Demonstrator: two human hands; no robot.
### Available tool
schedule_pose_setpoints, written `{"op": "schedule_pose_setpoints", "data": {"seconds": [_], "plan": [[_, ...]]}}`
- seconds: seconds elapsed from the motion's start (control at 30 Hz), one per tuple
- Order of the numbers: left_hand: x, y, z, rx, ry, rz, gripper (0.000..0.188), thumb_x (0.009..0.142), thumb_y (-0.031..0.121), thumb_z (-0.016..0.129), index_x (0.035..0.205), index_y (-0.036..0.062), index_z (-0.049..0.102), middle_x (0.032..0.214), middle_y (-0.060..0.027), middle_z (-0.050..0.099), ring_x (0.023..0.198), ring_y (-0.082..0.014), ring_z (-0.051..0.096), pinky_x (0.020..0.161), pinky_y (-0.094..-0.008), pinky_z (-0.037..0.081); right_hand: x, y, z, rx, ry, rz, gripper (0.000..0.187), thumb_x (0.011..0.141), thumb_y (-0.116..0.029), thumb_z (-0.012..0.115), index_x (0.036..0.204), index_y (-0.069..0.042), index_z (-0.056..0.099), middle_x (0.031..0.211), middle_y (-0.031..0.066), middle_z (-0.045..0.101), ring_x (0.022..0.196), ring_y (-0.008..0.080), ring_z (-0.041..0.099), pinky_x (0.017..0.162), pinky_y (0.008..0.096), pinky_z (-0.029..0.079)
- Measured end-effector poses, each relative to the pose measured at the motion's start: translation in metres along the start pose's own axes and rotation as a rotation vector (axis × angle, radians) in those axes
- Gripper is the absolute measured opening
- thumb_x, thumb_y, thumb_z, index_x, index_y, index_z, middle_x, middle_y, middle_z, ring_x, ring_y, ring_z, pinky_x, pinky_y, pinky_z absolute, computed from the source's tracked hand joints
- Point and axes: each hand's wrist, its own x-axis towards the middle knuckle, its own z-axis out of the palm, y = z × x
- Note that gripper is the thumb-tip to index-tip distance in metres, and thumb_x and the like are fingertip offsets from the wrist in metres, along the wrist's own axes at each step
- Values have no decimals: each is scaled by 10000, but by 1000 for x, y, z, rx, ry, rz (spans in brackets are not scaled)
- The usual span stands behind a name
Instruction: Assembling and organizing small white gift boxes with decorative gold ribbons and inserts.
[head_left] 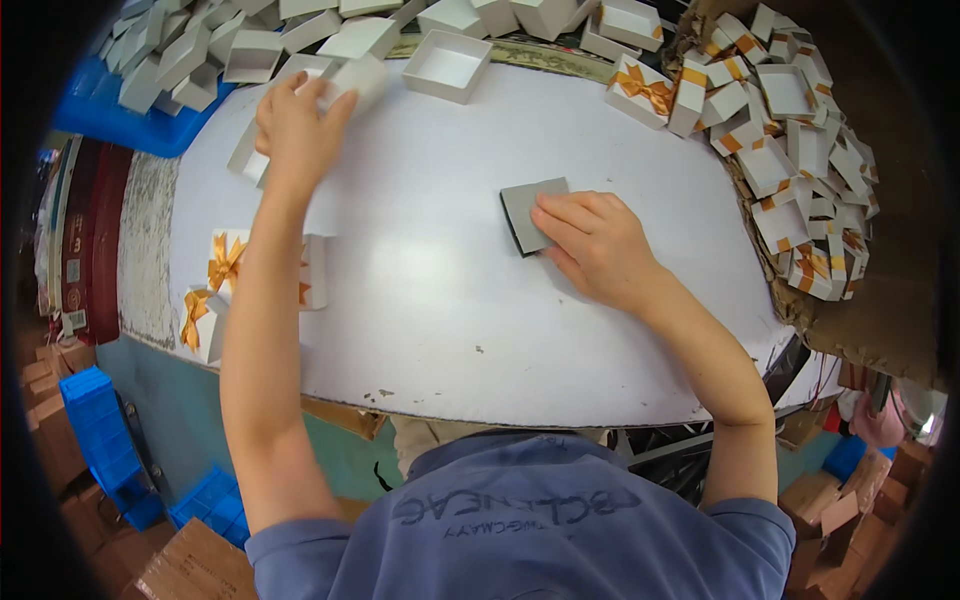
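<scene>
My right hand [598,240] grips a thin square insert pad [522,205], grey on top and dark along its edge, just above the white table. At the far left my left hand [300,135] reaches among open white box halves, its fingers bent and apart. Beyond its fingertips lies a white box half [308,68]. A motion-smeared white piece [362,82] is beside the thumb; whether the hand touches it, I cannot tell. Partly under my left forearm sit small white gift boxes with gold bows [222,262]. Another open box half [447,66] stands at the table's far side.
White box halves pile up at the far left, over a blue bin [130,108]. On the right, a torn cardboard carton [765,250] holds many white boxes with gold ribbon. A bowed box [640,92] lies near it. Blue crates [100,430] and cartons stand below on the left.
</scene>
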Motion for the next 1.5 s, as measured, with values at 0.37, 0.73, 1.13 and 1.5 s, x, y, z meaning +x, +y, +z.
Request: {"op": "schedule_pose_setpoints", "data": {"seconds": [0.37,0.73,1.13,1.5], "plan": [[-141,76,4,-782,-481,435,557,634,147,792,1114,17,540,1235,-141,480,984,-306,549,721,-354,489,2,-38,-14,57,-96,-205,266,641,-86,607,902,-74,658,795,26,576,727,187,553,605,337,430],[-129,42,-23,-211,-517,789,621,671,193,739,1241,101,509,1326,-141,432,1178,-398,383,941,-448,373,63,118,-69,-705,-560,428,601,569,-263,726,1085,-53,500,966,120,591,1086,308,489,1005,543,211],[-127,56,25,-529,-370,736,900,622,260,796,1354,32,326,1344,-258,343,1190,-397,404,943,-415,392,-8,-8,1,93,-77,-88,703,596,-211,757,1241,-102,499,1244,251,428,1094,372,473,909,461,399],[-104,21,-47,132,-338,417,828,600,455,732,1259,57,424,1155,-73,528,1229,-320,355,1016,-596,124,110,57,-92,-250,-222,-123,553,677,-264,730,1175,-95,559,1191,140,537,1134,312,484,982,424,362]]}}
